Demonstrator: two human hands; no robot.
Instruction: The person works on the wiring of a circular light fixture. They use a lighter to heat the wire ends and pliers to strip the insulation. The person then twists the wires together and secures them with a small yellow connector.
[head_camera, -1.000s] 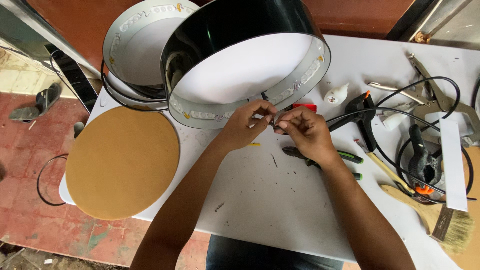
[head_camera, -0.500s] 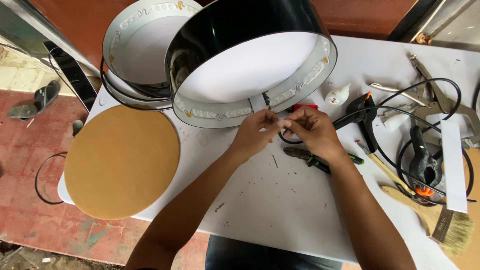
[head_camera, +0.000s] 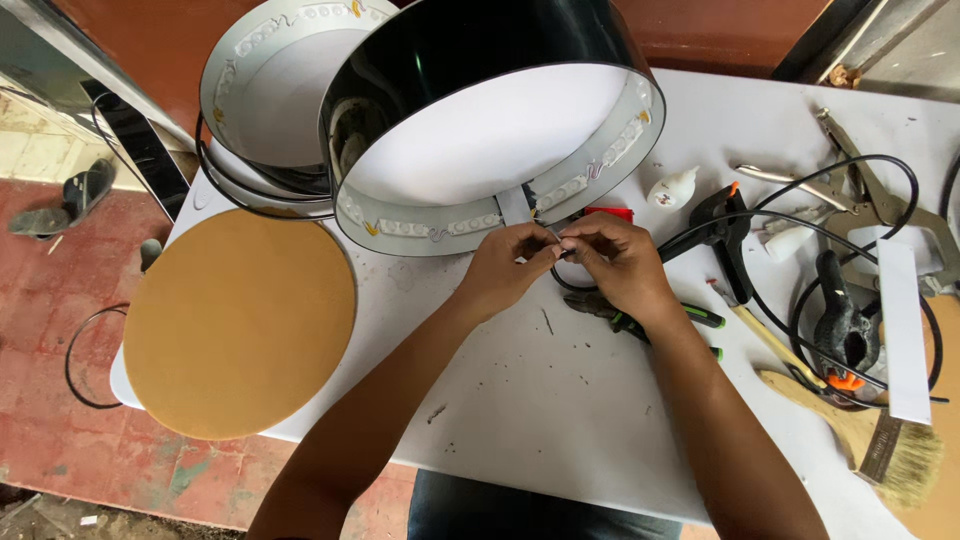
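Note:
A large black round drum frame (head_camera: 500, 60) lies tilted on the white table (head_camera: 520, 400), its inner rim lined with a strip of small white light modules (head_camera: 440, 226). My left hand (head_camera: 505, 268) and my right hand (head_camera: 615, 262) meet just below the rim's front edge. Both pinch the ends of thin wires (head_camera: 553, 238) coming from the strip. Under my right hand lie green-handled pliers (head_camera: 640, 322) and a black cable loop.
A round tan board (head_camera: 235, 320) overhangs the table's left edge. A second round frame (head_camera: 250, 90) sits behind the drum. At right lie black clamps (head_camera: 730, 225), a black cable (head_camera: 850, 165), a paintbrush (head_camera: 880, 445), a glue bottle (head_camera: 672, 186), metal pliers and a white strip.
Both hands have shifted slightly up and right, closer to the drum's rim, still working the wires between their fingertips.

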